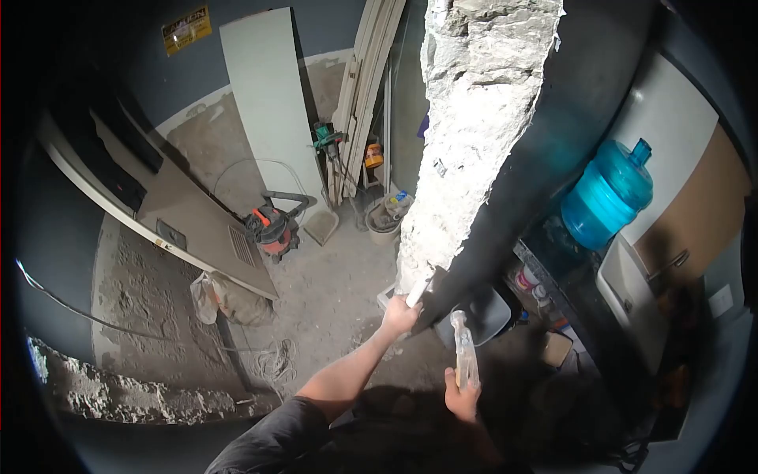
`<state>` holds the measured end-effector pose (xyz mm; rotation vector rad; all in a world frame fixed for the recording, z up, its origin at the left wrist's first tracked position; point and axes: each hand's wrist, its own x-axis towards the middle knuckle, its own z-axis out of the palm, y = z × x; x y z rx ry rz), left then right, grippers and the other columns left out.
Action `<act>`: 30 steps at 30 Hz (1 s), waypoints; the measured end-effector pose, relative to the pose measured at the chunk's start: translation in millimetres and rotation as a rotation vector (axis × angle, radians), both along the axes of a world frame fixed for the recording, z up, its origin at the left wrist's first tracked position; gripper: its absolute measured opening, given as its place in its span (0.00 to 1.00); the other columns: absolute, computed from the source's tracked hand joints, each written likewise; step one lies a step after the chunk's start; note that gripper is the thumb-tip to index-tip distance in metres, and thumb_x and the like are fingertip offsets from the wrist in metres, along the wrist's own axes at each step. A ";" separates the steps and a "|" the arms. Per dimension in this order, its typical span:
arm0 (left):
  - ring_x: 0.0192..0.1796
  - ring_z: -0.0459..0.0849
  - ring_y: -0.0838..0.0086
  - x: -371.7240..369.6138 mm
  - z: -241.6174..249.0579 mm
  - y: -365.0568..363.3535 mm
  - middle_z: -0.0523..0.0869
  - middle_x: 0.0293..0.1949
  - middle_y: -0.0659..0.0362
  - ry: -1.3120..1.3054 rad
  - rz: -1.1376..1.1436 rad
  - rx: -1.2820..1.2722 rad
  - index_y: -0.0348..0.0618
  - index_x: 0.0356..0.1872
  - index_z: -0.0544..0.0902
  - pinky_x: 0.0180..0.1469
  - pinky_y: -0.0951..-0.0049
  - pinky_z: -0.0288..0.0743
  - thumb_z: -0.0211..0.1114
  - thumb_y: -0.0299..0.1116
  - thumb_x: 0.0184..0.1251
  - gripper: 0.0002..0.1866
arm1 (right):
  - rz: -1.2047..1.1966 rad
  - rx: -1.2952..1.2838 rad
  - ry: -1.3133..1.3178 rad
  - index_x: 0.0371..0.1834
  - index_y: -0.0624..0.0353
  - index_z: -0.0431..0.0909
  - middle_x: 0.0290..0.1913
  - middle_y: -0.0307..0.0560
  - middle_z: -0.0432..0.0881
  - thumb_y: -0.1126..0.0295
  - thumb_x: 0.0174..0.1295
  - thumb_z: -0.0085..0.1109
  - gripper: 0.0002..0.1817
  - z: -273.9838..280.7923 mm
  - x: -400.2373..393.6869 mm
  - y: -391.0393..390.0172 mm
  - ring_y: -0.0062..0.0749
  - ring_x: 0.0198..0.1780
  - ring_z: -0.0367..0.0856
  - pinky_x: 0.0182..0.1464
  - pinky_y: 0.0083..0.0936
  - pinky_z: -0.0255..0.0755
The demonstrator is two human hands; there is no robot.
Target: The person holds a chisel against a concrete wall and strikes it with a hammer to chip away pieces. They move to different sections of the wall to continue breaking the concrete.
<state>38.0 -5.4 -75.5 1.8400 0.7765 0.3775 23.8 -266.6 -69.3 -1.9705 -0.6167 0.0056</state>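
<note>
Seen from the head camera, a person is standing over a dusty concrete floor (332, 292), working at the foot of a broken masonry wall (466, 142). The left hand (399, 316) is closing tight around a white chisel (418, 291), whose tip is pressing against the wall's lower edge. The right hand (462, 399) is gripping the handle of a hammer (463, 355), fingers wrapped fully round it, the head pointing up, just beside the chisel but not touching it.

A blue water jug (604, 197) is sitting on a dark shelf to the right; whether it is holding water cannot be told. A bucket (383, 221) near the wall's base is holding what look like bottles or tools, too small to make out. A plastic bag (207, 296) is lying crumpled on the floor, its contents hidden. A red shop vacuum (272, 229) is standing beside a leaning door (189, 221), its hose curling over the top.

A yellow sign (187, 29) is hanging high on the far wall; its top word appears to read "CAUTION", the smaller print below being illegible.
</note>
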 end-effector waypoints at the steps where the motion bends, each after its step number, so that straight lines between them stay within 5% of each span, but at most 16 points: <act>1: 0.30 0.87 0.55 1.2 -0.6 -1.2 0.84 0.23 0.44 0.002 -0.002 0.001 0.34 0.31 0.84 0.37 0.59 0.78 0.65 0.36 0.59 0.12 | 0.058 0.014 -0.143 0.28 0.65 0.80 0.23 0.53 0.80 0.72 0.62 0.64 0.08 -6.2 4.7 -0.9 0.48 0.24 0.80 0.28 0.36 0.70; 3: 0.31 0.87 0.52 4.2 -3.6 -3.9 0.85 0.25 0.43 -0.034 0.031 -0.003 0.33 0.31 0.84 0.38 0.59 0.78 0.65 0.35 0.59 0.12 | 0.048 -0.040 -0.446 0.24 0.62 0.77 0.19 0.52 0.76 0.72 0.61 0.63 0.09 -14.6 14.7 16.2 0.44 0.22 0.79 0.26 0.38 0.70; 5: 0.32 0.87 0.51 4.9 -3.9 -5.0 0.85 0.25 0.42 -0.063 0.038 0.013 0.33 0.31 0.84 0.38 0.59 0.78 0.65 0.35 0.58 0.12 | 0.150 0.247 -0.193 0.25 0.59 0.74 0.19 0.48 0.73 0.73 0.60 0.62 0.08 18.2 19.5 33.5 0.40 0.20 0.75 0.23 0.33 0.66; 10: 0.35 0.87 0.47 2.0 -6.4 2.3 0.84 0.27 0.39 -0.050 0.024 0.040 0.34 0.33 0.84 0.39 0.58 0.79 0.64 0.35 0.58 0.12 | 0.156 -0.001 -0.291 0.31 0.59 0.75 0.26 0.59 0.80 0.67 0.56 0.66 0.10 -40.7 59.5 68.0 0.62 0.30 0.81 0.29 0.45 0.72; 11: 0.35 0.87 0.47 0.5 -9.6 1.9 0.84 0.27 0.39 -0.046 0.022 0.042 0.34 0.33 0.84 0.39 0.58 0.79 0.64 0.35 0.58 0.12 | 0.115 -0.161 -0.082 0.33 0.60 0.77 0.27 0.60 0.80 0.64 0.56 0.67 0.12 -33.2 56.1 71.9 0.62 0.33 0.81 0.32 0.47 0.73; 14: 0.35 0.86 0.45 3.4 -22.6 12.1 0.84 0.28 0.39 -0.053 -0.005 0.270 0.35 0.32 0.85 0.39 0.57 0.79 0.63 0.35 0.57 0.11 | 0.219 0.048 -0.318 0.31 0.59 0.80 0.24 0.57 0.79 0.65 0.58 0.64 0.09 -24.2 42.0 61.5 0.60 0.30 0.81 0.30 0.47 0.72; 17: 0.36 0.86 0.45 -0.9 5.2 5.6 0.84 0.28 0.39 0.015 0.006 0.175 0.35 0.33 0.84 0.40 0.56 0.79 0.63 0.34 0.58 0.11 | 0.290 0.132 -0.135 0.29 0.59 0.78 0.23 0.56 0.79 0.70 0.58 0.61 0.05 -34.1 36.6 53.3 0.57 0.28 0.81 0.29 0.45 0.72; 18: 0.37 0.86 0.45 -1.0 8.1 6.0 0.84 0.28 0.39 0.036 -0.015 0.180 0.35 0.33 0.84 0.40 0.57 0.80 0.63 0.34 0.57 0.11 | 0.288 0.056 -0.203 0.30 0.60 0.77 0.24 0.57 0.79 0.70 0.56 0.62 0.05 -89.3 44.8 50.7 0.60 0.30 0.81 0.30 0.45 0.72; 21: 0.37 0.86 0.46 -0.5 12.0 0.9 0.84 0.28 0.39 0.061 0.050 0.107 0.34 0.33 0.84 0.40 0.57 0.79 0.64 0.35 0.57 0.12 | 0.144 0.131 -0.134 0.31 0.62 0.77 0.25 0.60 0.79 0.71 0.54 0.63 0.07 -25.4 41.8 78.0 0.65 0.33 0.80 0.32 0.46 0.73; 22: 0.37 0.86 0.46 -1.3 9.4 -2.4 0.84 0.28 0.39 0.065 0.042 0.111 0.34 0.33 0.84 0.40 0.57 0.79 0.64 0.35 0.57 0.12 | 0.117 -0.023 0.094 0.33 0.64 0.77 0.28 0.63 0.80 0.68 0.54 0.64 0.11 -28.2 48.7 84.3 0.69 0.37 0.79 0.35 0.48 0.73; 27: 0.36 0.86 0.44 -8.6 22.6 4.8 0.84 0.28 0.39 0.212 0.041 0.293 0.37 0.32 0.85 0.41 0.54 0.80 0.63 0.39 0.57 0.14 | 0.027 -0.058 0.023 0.34 0.66 0.79 0.28 0.64 0.81 0.62 0.57 0.66 0.15 -64.5 38.4 46.5 0.65 0.35 0.82 0.35 0.47 0.74; 29: 0.35 0.85 0.44 -30.9 40.0 0.4 0.84 0.28 0.39 0.246 -0.096 0.339 0.37 0.31 0.85 0.40 0.53 0.80 0.62 0.39 0.58 0.14 | 0.004 0.199 0.518 0.33 0.66 0.80 0.28 0.61 0.81 0.62 0.56 0.69 0.15 -92.4 18.5 8.1 0.58 0.33 0.84 0.34 0.44 0.75; 30: 0.34 0.84 0.43 -37.7 41.3 -2.1 0.84 0.27 0.39 0.202 -0.167 0.395 0.36 0.30 0.84 0.40 0.53 0.80 0.62 0.40 0.58 0.14 | 0.007 0.203 0.522 0.33 0.66 0.80 0.28 0.61 0.81 0.62 0.56 0.69 0.15 -95.4 10.6 4.3 0.58 0.33 0.84 0.34 0.44 0.75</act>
